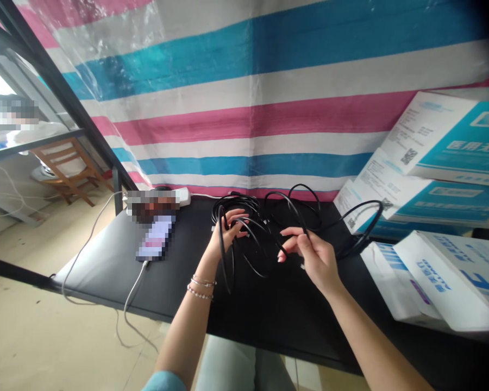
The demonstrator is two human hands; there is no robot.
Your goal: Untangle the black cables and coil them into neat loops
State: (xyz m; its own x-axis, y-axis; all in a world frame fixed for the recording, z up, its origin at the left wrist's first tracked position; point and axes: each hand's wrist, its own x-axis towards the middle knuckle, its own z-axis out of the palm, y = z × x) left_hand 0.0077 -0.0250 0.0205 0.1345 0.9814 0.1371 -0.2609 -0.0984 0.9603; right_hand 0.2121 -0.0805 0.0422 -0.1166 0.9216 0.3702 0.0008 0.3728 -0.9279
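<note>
A long black cable (269, 228) lies in loose tangled loops on the black table (106, 266). My left hand (228, 231) is raised above the table with several loops hung round its curled fingers. My right hand (309, 252) is just to the right, its fingers pinched on a strand of the same cable, which runs off in a big loop (367, 228) toward the boxes. Bracelets (201, 288) sit on my left wrist.
A phone (157, 239) on a white charging lead (130, 293) lies at the table's left, by a white power strip (181, 196). Stacked blue-and-white boxes (444, 163) fill the right side. A striped tarp hangs behind. A wooden chair (67, 168) stands far left.
</note>
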